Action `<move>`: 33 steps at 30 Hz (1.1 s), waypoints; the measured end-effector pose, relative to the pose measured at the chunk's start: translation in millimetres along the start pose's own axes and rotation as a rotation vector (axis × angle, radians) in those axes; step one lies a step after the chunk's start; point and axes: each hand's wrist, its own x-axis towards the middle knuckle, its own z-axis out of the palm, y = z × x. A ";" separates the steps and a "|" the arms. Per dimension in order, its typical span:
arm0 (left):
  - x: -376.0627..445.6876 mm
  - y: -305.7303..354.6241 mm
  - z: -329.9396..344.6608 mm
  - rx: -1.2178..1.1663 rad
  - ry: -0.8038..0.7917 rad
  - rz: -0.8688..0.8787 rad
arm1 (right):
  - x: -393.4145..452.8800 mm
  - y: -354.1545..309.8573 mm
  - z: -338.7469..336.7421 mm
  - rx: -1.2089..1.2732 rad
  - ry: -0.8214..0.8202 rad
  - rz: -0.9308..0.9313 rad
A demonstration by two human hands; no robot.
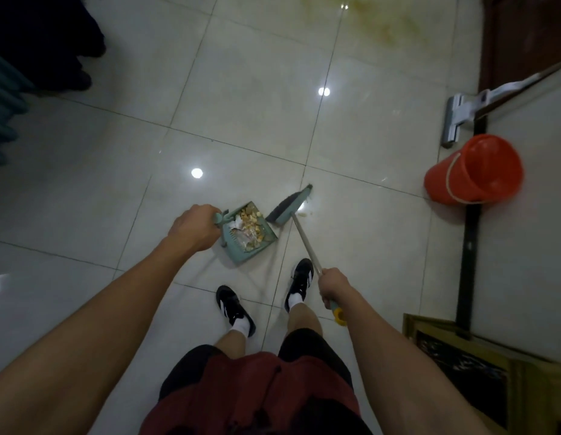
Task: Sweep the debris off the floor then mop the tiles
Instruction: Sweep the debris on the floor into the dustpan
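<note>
My left hand [194,227] grips the handle of a teal dustpan [263,246] that holds several scraps of yellowish debris and wrappers [247,226]. The pan sits on the pale floor tiles [235,114] just ahead of my feet. My right hand [332,285] grips the broom's pole [306,243] near its yellow-capped end. The broom's dark head [288,205] rests on the floor right of the pan. A few crumbs [304,213] lie beside the broom head. A yellowish stain [376,23] spreads over the tiles at the far top.
An orange bucket [475,171] stands at the right, with a flat mop [458,117] lying behind it. A dark strip [467,246] runs along the right side of the floor. A wooden frame [461,356] lies at lower right. A dark-clothed person's legs [68,48] stand at upper left.
</note>
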 end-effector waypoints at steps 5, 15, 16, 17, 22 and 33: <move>2.1 2.0 -4.3 0.035 -0.003 0.051 | -15.1 7.6 6.2 0.376 0.061 0.009; 12.0 10.7 -18.5 0.097 -0.017 0.105 | -27.3 32.4 10.2 0.630 0.230 0.015; 14.1 9.7 -18.4 0.093 -0.012 0.101 | -26.4 31.5 6.0 0.604 0.250 0.017; 15.4 9.2 -18.5 0.091 -0.009 0.098 | -25.6 31.4 1.7 0.551 0.282 0.020; 22.4 4.5 -12.4 0.114 -0.013 0.098 | -9.7 35.8 -14.6 0.245 0.376 0.044; 32.4 -1.8 -2.2 0.111 -0.022 0.079 | 9.0 15.9 -5.7 -0.068 0.219 -0.013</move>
